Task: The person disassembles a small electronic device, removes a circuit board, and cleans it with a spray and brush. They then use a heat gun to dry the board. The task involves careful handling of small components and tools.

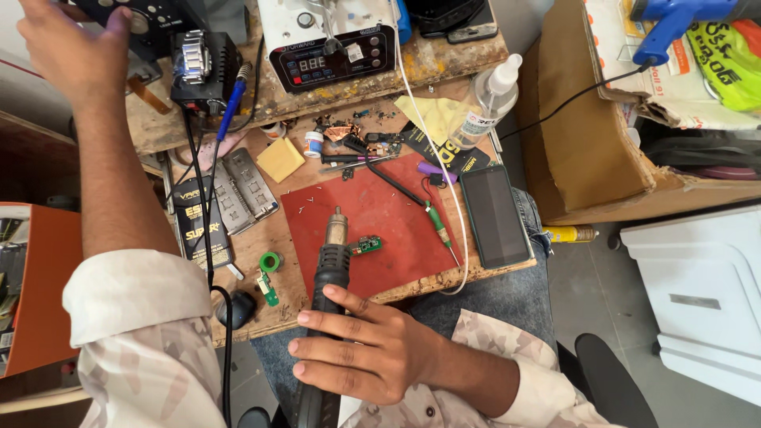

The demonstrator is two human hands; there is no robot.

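Two hands: right hand (365,349) grips a hot-air gun (329,277) over a red mat (380,214); left hand (67,43), fingers spread, touches a black unit (151,16); black-and-yellow packet (202,222) lies desk-left.

Black hot-air gun (329,317) with a metal nozzle, held low in the centre of the frame, nozzle tip pointing up-frame, over the red mat (396,230). Small green circuit board (366,245) lying flat on that mat, just right of the nozzle, near the frame's middle. Black control unit (147,20) with a round knob at the upper left of the frame, standing on the raised wooden shelf, partly cut off by the top edge.
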